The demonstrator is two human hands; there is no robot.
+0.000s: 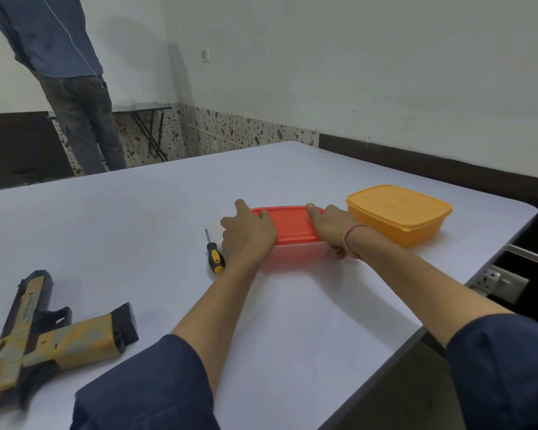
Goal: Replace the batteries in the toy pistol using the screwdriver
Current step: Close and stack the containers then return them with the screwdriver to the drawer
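Clasping the red-lidded box (292, 221) at either end with left hand (249, 235) and right hand (331, 226). Just left of the left hand, the screwdriver (214, 254); well apart, near left, the toy pistol (44, 330).

Head-worn, forward-down, close over table (112, 225)

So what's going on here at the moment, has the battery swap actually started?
Not yet. A person has both hands on the red-lidded container: the left hand holds its left end and the right hand its right end, with the lid on. The screwdriver lies on the table just left of that container, untouched. The toy pistol lies at the near left, with no hand on it. An orange container, also lidded, sits to the right.
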